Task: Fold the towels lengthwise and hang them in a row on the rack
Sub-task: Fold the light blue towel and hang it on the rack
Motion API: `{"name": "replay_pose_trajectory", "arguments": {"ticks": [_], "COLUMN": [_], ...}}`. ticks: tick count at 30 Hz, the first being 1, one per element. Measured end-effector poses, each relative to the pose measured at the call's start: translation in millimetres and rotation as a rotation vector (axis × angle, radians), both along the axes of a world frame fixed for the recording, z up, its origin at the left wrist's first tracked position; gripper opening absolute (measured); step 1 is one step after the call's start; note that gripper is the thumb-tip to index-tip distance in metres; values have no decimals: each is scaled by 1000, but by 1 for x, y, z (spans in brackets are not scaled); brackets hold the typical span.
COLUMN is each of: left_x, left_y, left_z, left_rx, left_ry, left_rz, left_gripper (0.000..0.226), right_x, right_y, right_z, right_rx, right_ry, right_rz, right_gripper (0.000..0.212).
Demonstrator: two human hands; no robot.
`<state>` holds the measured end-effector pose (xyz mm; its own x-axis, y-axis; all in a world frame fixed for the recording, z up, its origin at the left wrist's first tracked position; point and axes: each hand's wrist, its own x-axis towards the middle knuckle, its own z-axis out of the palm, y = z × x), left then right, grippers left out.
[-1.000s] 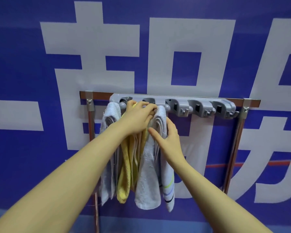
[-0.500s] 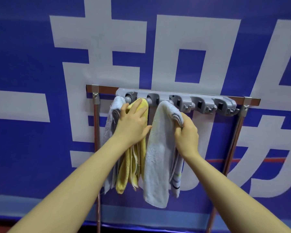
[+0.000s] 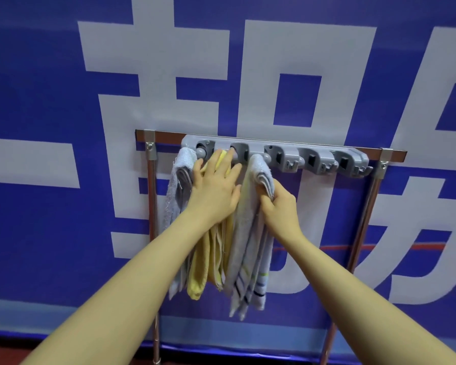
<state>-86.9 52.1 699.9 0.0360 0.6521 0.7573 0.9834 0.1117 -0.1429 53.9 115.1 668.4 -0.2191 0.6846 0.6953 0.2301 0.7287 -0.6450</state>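
Grey rack with a row of clips, fixed to a brown bar on two metal posts, in front of a blue banner with large white characters. Three towels hang side by side at the rack's left end. Leftmost: pale towel, folded, hanging free. Middle: yellow towel. Left hand lies flat on its upper part, fingers spread and straight, fingertips up by the second clip. Third: striped towel, draped from the next clip, ends hanging lowest of the three. Right hand pinches its right folded edge just below the rack, fingers curled round the cloth. Three clips to the right are bare.
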Motion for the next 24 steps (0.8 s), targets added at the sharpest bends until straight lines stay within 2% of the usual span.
{"name": "replay_pose_trajectory", "arguments": {"ticks": [5, 10, 15, 16, 21, 24], "left_x": [-9, -10, 4, 9, 37, 51], "left_y": [0, 0, -4, -4, 3, 13], "left_z": [-6, -12, -55, -63, -90, -95], "left_rx": [74, 232, 325, 318, 223, 218], "left_ry": [40, 85, 147, 150, 34, -88], "left_rz": [1, -60, -132, -138, 55, 125], "left_gripper": [42, 37, 22, 22, 44, 43], "right_x": [-11, -11, 6, 9, 25, 30], "right_y": [-6, -11, -13, -13, -9, -6], "right_z": [-3, -23, -55, -58, -55, -56], "right_rx": [-77, -96, -105, -109, -77, -96], "right_ry": [57, 109, 145, 155, 181, 180], "right_rz": [34, 90, 37, 26, -37, -15], "right_gripper": [23, 37, 6, 7, 19, 16]}}
